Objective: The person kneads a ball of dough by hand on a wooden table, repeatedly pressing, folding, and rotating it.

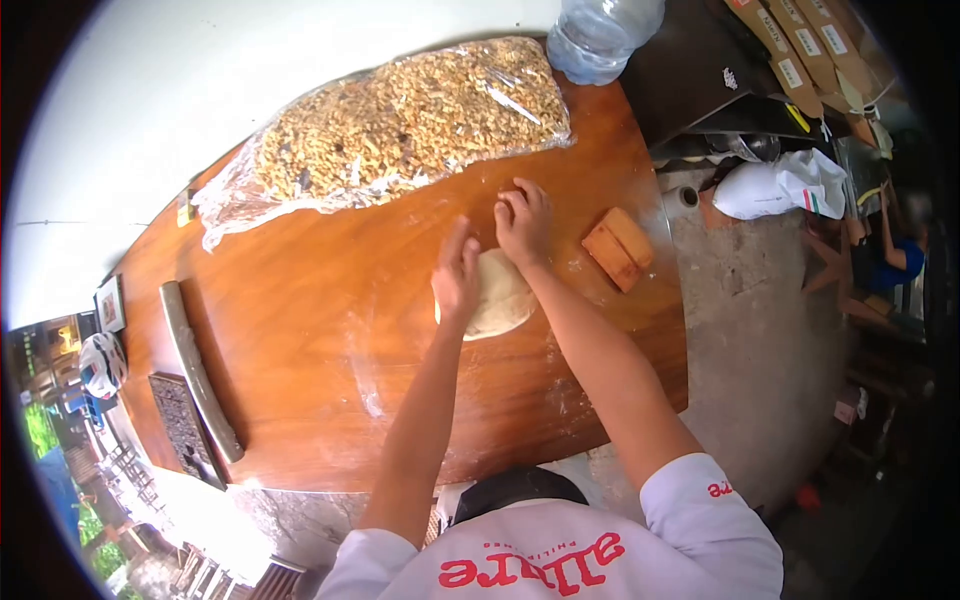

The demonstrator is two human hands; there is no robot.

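Observation:
A round, pale lump of dough [500,305] lies on the lightly floured wooden table [300,330]. My left hand [457,272] rests against the dough's left side, its fingers stretched out and pointing away from me. Over the far right edge of the dough is my right hand [524,222], with loosely bent fingers reaching past it toward the table. Neither hand grips anything. To the right of the dough sits a small reddish-brown wooden block [618,248] with a line across it.
A large clear plastic bag of golden-brown crumbly pieces [400,130] lies along the far side. Behind it stands a clear plastic jug [602,40]. On the left are a long grey rod [200,370] and a dark rectangular board [187,425]. A white sack [780,187] lies off to the right.

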